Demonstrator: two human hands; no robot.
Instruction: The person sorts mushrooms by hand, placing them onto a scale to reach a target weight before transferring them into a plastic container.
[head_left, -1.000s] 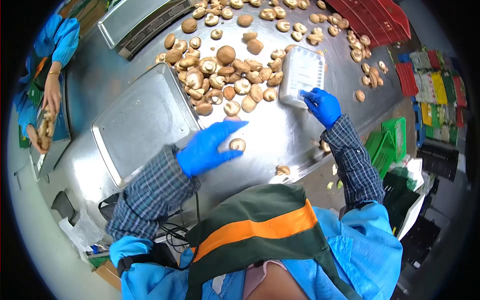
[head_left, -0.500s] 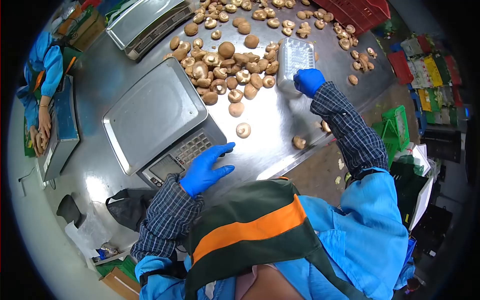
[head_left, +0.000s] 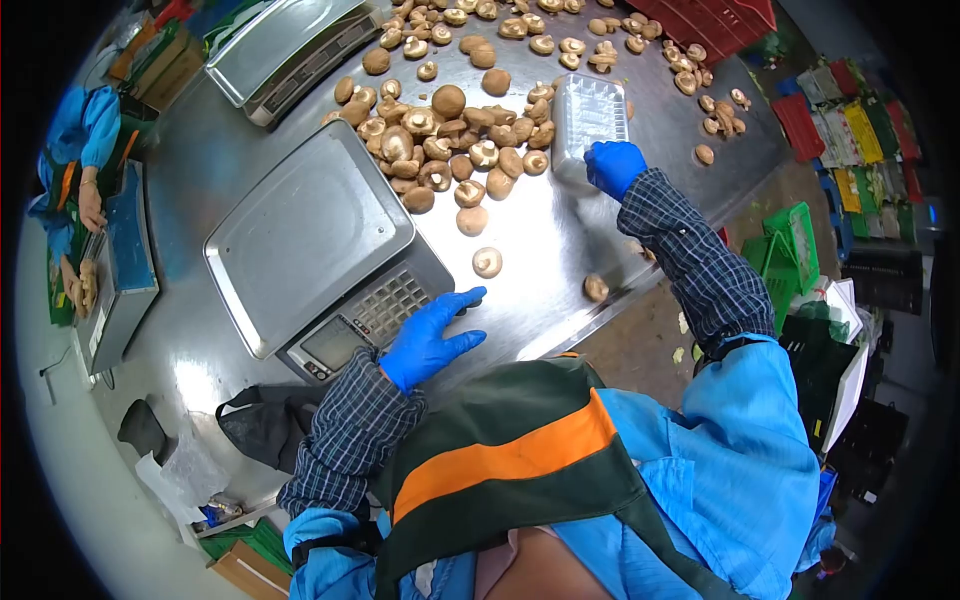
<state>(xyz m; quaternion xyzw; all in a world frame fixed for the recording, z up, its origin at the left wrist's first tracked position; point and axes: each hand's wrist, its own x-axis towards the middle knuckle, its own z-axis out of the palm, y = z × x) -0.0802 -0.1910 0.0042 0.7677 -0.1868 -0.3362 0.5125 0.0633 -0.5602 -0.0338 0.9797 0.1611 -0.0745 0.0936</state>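
Observation:
My right hand (head_left: 614,168), in a blue glove, grips the near end of a clear plastic tray (head_left: 590,112) on the steel table. No mushroom shows inside the tray. Left of it lies a heap of brown shiitake mushrooms (head_left: 450,130), some cap up and others stem up. My left hand (head_left: 432,338), also gloved in blue, hovers with thumb and fingers apart beside the keypad (head_left: 393,305) of a weighing scale. The scale's metal pan (head_left: 310,235) is bare. Single mushrooms (head_left: 487,262) lie between my hands.
A second scale (head_left: 290,55) stands at the back left, and a red crate (head_left: 710,30) at the back right. Another person's hand (head_left: 92,208) is by a scale at far left. Green crates (head_left: 790,250) stand beyond the table's right edge.
My left hand has moved slightly right, away from the scale. My right hand stays on the plastic tray. At far left, the other person's hands have moved apart.

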